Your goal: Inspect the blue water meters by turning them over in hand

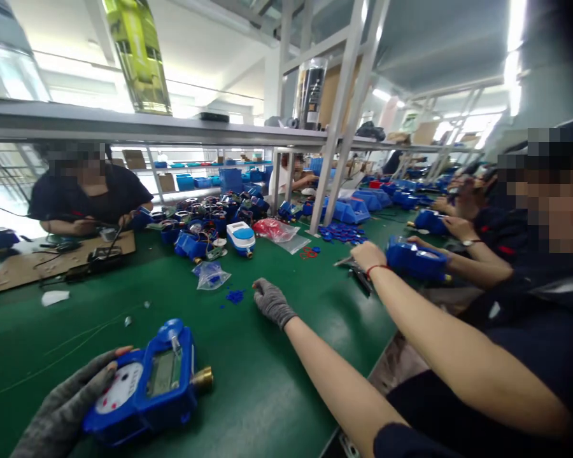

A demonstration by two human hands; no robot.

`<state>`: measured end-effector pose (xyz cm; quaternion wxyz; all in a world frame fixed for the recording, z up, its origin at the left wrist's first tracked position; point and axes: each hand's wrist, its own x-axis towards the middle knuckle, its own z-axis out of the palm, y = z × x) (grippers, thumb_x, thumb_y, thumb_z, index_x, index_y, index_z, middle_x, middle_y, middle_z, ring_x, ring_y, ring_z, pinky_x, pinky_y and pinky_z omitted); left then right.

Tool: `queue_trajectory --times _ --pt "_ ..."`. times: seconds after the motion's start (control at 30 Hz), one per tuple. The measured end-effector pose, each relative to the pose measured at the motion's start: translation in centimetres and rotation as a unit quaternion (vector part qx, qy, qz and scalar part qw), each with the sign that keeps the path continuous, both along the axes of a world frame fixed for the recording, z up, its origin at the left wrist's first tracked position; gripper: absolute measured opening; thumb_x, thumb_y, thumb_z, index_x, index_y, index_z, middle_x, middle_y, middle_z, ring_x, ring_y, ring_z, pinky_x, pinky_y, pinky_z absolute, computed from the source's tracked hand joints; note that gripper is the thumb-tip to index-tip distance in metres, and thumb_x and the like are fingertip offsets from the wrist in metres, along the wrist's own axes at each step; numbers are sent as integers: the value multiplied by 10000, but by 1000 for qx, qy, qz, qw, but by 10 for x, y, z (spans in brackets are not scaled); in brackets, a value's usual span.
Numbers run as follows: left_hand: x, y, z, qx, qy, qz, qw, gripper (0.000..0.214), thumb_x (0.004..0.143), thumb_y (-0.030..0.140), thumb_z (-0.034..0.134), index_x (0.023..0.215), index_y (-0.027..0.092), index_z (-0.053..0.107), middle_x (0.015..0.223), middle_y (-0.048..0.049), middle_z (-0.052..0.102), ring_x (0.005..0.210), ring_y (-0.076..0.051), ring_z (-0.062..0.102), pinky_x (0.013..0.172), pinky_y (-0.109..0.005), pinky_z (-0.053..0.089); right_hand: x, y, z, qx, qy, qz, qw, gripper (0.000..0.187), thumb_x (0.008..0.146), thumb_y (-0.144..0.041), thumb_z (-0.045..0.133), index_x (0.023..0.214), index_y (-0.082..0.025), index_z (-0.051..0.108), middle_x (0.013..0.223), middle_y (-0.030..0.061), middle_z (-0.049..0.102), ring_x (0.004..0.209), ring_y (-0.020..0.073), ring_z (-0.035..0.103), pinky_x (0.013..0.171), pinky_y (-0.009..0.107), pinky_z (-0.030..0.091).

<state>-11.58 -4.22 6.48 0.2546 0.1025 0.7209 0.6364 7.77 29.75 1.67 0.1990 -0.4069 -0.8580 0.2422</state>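
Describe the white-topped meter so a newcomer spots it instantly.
On the green table, find the heap of blue housings beyond the right hand. The white-topped meter lies at its front right, beside the bag of red pieces. Its white top stands out among blue.

the left hand (69, 397) wears mottled grey; the digital meter (141, 395) in its grip is bright blue, with a white dial (123, 385) dotted red, a grey-green display (160, 375) and a brass-gold fitting (204, 378). below the grip, the tabletop (253, 388) is deep green. beyond it, the right hand (270, 300) is grey-gloved, the scattered bits (235, 296) blue, the rings (309, 253) red.
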Motion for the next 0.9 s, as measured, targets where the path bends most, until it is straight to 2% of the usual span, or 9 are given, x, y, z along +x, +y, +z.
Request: queue_trajectory --times 0.03,0.1,0.23,0.33,0.43,0.5,0.63,0.77,0.9 --pt "-2 2 -1 11 -38 -37 999 726 404 506 926 1034 211 719 1107 -83 694 1033 -397 615 674 -354 614 -4 8 -3 5 -10 -2 1000 315 861 -175 491 1148 -181 619 1044 50 690 920 139 622 848 221 441" --pt "-2 8 -4 49 -74 -45 995 733 425 489 927 1067 221 696 1157 -80 677 1116 -368 585 724 -315 605 -13 17 -7 12 -23 3 1000 320 861 -185 499 1150 -189 637 1073 50 690 946 145 623 860 228 437" --pt "12 12 -21 44 23 50 998 550 651 490 809 1127 267 647 1147 -48 672 1052 -283 628 719 -256 582 -29 20 -13 33 -46 2 998 302 893 -254 481 1121 -210 674 1109 59 682 1000 165 615 886 252 430" --pt "21 10 -30 -13 98 55 994 524 719 517 693 1173 267 615 1125 -61 661 854 -275 671 631 -309 588 -37 20 -14 49 -68 8 996 267 889 -253 492 1056 -208 695 1094 70 676 1021 168 601 901 255 417" --pt "27 12 -25 -19 122 57 991 543 699 543 655 1152 248 615 1102 -70 661 874 -302 662 693 -369 589 -40 22 -14 65 -97 15 993 255 900 -245 477 1024 -160 683 1070 105 665 1005 179 598 893 264 419" --pt "29 14 -17 -40 140 54 988 540 688 562 647 1125 244 639 1134 -72 652 983 -343 632 826 -445 563 -40 23 -13 79 -116 26 990 264 908 -245 469 1037 -132 669 1074 130 655 999 192 597 891 277 424" --pt "26 12 -11 -97 178 47 978 497 694 575 638 1096 285 671 1222 -50 615 1173 -382 527 1051 -548 395 -38 22 -12 115 -149 85 979 266 913 -217 471 1054 -115 672 1109 163 636 1051 220 578 939 302 413" --pt "20 4 -19 -92 128 32 987 599 633 651 680 1132 319 657 1246 -34 608 1139 -359 551 995 -534 453 -38 22 -10 133 -169 154 964 253 899 -172 488 1045 -116 688 1103 165 641 1085 231 567 967 303 399" --pt "23 0 -20 -92 143 41 985 648 574 680 700 1087 285 688 1213 -53 628 1143 -362 545 989 -514 462 -33 24 -6 129 -172 166 962 250 899 -159 487 1030 -117 696 1086 153 651 1060 217 578 954 285 398"
